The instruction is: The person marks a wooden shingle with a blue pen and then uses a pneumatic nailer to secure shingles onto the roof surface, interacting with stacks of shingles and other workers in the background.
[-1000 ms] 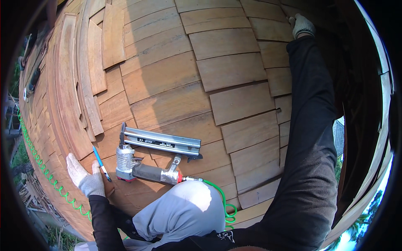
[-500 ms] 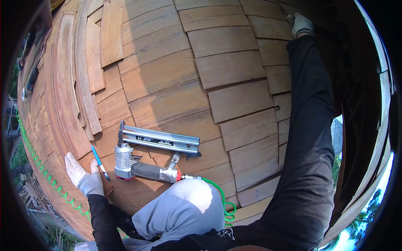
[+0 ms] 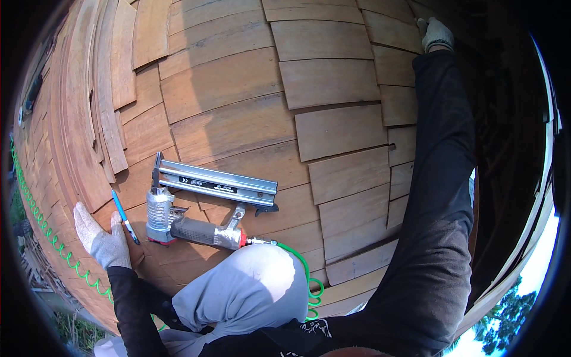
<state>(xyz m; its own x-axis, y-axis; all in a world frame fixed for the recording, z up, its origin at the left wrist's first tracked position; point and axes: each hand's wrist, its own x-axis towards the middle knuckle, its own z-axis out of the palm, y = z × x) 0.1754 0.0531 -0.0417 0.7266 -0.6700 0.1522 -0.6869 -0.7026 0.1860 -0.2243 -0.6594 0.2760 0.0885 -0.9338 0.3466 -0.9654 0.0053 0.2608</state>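
Observation:
My left hand (image 3: 102,239), in a pale knitted glove, lies flat on the wooden shingles with its fingers stretched out. Beside its thumb rests a blue-and-white pen (image 3: 123,213). To the right of that hand, a silver pneumatic nail gun (image 3: 199,205) lies on its side near my knee, a green hose (image 3: 302,260) joined to its handle. Far off at the upper right, my right hand (image 3: 437,35), gloved too, has its fingers curled at the shaded side of the shingles (image 3: 326,80). Whatever those fingers grip is hidden.
Long loose wooden strips (image 3: 80,137) lie along the left, with shorter loose boards (image 3: 151,30) beside them. A coiled green air hose (image 3: 50,238) runs down the left edge of the curved roof. Dark shadow and timber border the right side, and my bent knee (image 3: 250,285) is in front.
The whole view has shifted, so the nail gun, pen and shingles appear farther up and left. Both hands keep about the same places on the roof.

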